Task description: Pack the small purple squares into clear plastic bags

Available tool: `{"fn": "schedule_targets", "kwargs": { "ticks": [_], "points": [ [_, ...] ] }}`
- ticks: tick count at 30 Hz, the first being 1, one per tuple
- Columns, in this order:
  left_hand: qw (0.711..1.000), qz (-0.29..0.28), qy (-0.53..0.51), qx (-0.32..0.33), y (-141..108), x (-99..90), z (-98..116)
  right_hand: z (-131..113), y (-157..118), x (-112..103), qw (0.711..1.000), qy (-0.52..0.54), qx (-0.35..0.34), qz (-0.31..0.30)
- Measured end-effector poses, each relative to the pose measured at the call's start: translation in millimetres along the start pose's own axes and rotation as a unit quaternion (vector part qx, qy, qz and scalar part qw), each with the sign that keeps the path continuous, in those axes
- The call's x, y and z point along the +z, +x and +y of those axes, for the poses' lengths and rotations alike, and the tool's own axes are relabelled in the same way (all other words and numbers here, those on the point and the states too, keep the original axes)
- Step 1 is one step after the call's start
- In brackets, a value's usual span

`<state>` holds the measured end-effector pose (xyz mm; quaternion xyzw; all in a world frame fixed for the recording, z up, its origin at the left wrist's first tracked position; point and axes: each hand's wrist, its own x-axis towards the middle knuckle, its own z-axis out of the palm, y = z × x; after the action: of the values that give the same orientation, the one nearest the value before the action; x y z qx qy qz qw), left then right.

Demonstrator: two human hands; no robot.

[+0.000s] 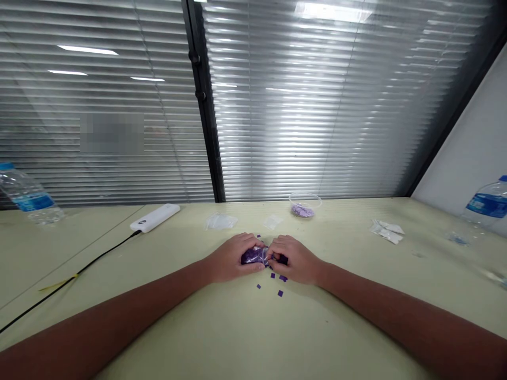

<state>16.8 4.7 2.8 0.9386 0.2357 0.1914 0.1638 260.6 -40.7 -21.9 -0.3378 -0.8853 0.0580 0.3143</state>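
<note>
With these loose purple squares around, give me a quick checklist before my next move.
Left hand and right hand both on the clear plastic bag: ok.
Bag's opening closed: cannot tell, the hands cover it.
Tabletop near the hands free of loose purple squares: not ok, several lie there.
Clear bowl upright: ok.
White power bank apart from the hands: ok.

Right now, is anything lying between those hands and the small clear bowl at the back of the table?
The left hand and right hand grip a clear bag of purple squares. Toward the bowl, a small clear plastic sachet lies roughly in the way, and one loose purple square sits just beyond them.
</note>
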Motion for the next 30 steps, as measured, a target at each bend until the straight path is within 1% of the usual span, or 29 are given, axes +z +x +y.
{"fn": "schedule_targets", "kwargs": {
  "ticks": [20, 30],
  "points": [
    [1.0, 0.005, 0.005, -0.003, -1.1, 1.7, -2.3, 1.8, -1.2, 2.2, 1.0, -0.003, 0.0, -0.002],
    [1.0, 0.002, 0.012, -0.005, -0.7, 0.3, 0.2, 1.0, -0.9, 2.6, 1.0, -0.007, 0.005, -0.002]
  ]
}}
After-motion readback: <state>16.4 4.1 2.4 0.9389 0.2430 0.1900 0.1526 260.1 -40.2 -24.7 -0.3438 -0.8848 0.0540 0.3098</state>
